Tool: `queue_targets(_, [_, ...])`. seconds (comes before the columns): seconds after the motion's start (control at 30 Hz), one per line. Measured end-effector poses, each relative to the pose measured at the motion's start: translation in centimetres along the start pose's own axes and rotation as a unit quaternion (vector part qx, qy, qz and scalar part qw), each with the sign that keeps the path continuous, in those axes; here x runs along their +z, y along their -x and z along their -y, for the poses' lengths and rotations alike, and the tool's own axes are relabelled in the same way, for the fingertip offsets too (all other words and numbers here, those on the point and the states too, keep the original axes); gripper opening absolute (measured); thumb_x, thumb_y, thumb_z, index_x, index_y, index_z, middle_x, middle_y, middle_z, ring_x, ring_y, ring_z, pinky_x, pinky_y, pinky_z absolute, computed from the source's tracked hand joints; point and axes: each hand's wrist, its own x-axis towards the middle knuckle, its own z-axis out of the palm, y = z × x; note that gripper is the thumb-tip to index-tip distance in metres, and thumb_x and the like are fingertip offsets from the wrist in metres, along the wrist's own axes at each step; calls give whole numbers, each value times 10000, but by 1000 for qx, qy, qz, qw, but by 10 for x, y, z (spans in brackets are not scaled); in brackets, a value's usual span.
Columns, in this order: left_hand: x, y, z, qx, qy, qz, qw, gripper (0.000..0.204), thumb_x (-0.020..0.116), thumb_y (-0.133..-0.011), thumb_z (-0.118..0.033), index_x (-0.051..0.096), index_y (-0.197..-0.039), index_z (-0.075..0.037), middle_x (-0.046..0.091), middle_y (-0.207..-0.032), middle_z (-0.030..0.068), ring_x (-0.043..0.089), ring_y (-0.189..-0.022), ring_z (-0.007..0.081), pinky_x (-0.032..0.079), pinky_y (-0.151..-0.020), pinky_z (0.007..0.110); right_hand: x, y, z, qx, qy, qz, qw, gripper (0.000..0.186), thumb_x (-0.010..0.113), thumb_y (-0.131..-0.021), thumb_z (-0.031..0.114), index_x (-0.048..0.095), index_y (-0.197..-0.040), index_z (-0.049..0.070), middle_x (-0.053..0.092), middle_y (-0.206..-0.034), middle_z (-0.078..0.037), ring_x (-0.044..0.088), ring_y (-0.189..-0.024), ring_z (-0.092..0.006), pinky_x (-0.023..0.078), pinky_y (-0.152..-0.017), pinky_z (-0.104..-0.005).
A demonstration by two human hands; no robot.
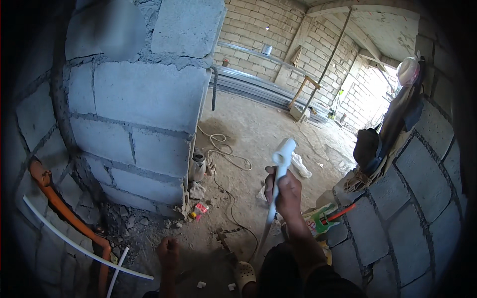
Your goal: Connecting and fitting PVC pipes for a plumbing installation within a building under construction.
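Observation:
My right hand grips an upright white pipe just below its white tee fitting, whose round opening faces me. Low at the centre-left, my left hand has curled fingers; whatever may be inside them is hidden. A loose white pipe crosses the lower left beside an orange pipe, over a shorter white piece. Small white fittings lie on the floor near a shoe.
Block walls flank an opening onto a dusty floor. A coiled cord, thermos and red-capped rubbish lie by the left wall. Clothing hangs on the right wall above a green packet; metal lengths lie beyond.

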Motion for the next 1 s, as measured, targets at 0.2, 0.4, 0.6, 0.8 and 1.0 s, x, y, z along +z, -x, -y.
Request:
queue_targets(0.2, [-5,1,-4,14,-35,-7,999,125,639,-892,-140,608,-804,-57,546,-714,-44,485,-669,54,434,-607,249,1,-6,10,-5,-91,-18,996,582,434,-1027,486,531,-1228,-51,511,-683,-54,482,-497,-135,407,-465,-263])
queue_targets(0.4, [-3,0,-20,86,-95,-3,992,116,617,-928,-160,629,-895,-49,547,-737,-32,482,-669,73,431,-607,257,32,-12,6,33,-113,54,992,568,387,-1035,508,552,-1149,-24,492,-614,-49,445,-482,-121,373,-475,-266])
queue_targets(0.6, [45,-30,-195,372,41,-24,927,559,422,-1012,-469,614,-1228,9,642,-1089,180,611,-1005,284,470,-906,389,61,-14,14,130,-75,143,978,571,365,-1044,507,559,-1097,-28,491,-597,-30,437,-457,-102,358,-466,-255])
queue_targets(0.8, [79,-95,-316,481,93,121,864,1003,74,-910,-776,622,-1236,-2,633,-1210,199,583,-1144,347,439,-980,439,81,-12,15,139,8,180,974,631,346,-1030,558,565,-1048,-34,487,-564,-25,426,-423,-92,342,-420,-252])
queue_targets(1.0, [98,-102,-298,480,147,185,845,1068,-28,-876,-791,665,-971,16,673,-941,178,631,-972,338,454,-919,435,88,-6,2,211,-55,189,957,447,360,-1068,407,561,-1014,12,506,-648,9,441,-490,-69,346,-464,-234])
